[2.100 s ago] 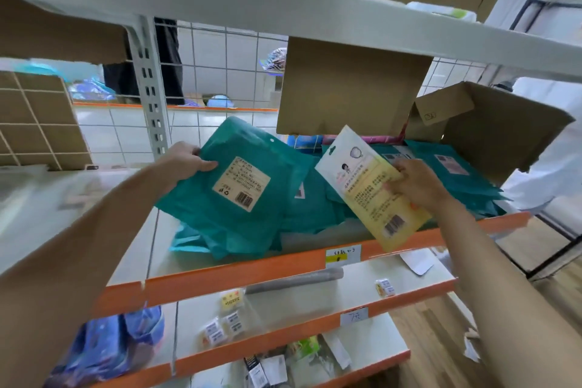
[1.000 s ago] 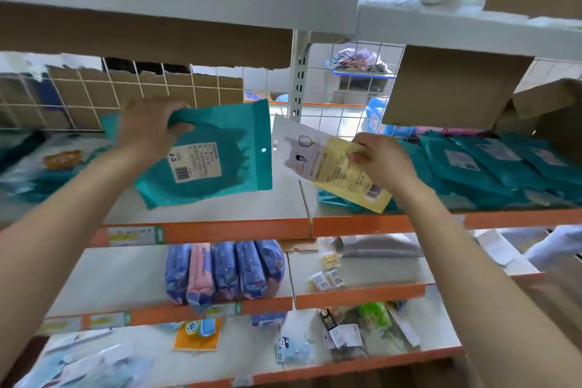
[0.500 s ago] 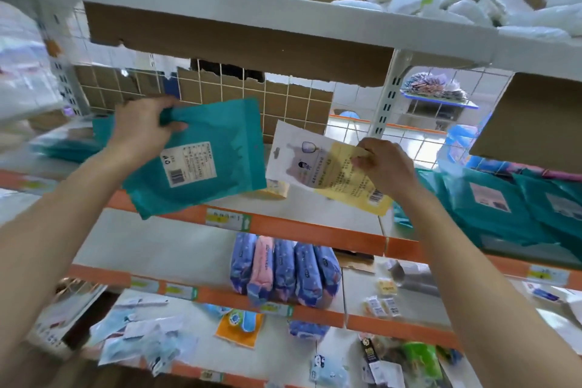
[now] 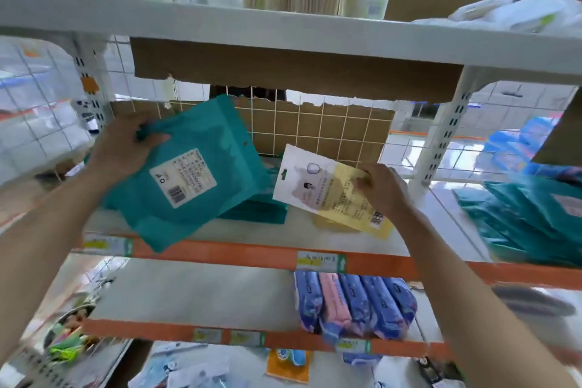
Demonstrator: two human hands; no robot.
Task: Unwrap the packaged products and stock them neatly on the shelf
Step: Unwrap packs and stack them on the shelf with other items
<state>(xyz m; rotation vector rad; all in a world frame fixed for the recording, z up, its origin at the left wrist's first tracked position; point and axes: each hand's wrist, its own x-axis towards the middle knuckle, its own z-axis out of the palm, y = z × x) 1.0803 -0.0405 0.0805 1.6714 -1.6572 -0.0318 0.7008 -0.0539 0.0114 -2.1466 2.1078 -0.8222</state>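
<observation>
Grip, left: our left hand (image 4: 126, 148) clasped the teal pouch (image 4: 195, 186) by its corner, label facing us.
Grip, right: our right hand (image 4: 382, 189) pinched the yellow pouch (image 4: 330, 195).
Position: both hung above the shelf (image 4: 252, 253), near the teal stack (image 4: 261, 208), probably so we could sort them.

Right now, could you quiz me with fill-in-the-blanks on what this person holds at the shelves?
1. The left hand grips a flat teal plastic pouch whose white label carries a black ____.
2. The right hand pinches a flat white-and-yellow plastic packet by its ____ part.
3. The front strip of the shelf beneath both hands is ____.
4. The row of soft packs one shelf down is blue except one ____ one.
Missing words: barcode; yellow; orange; pink.
</observation>
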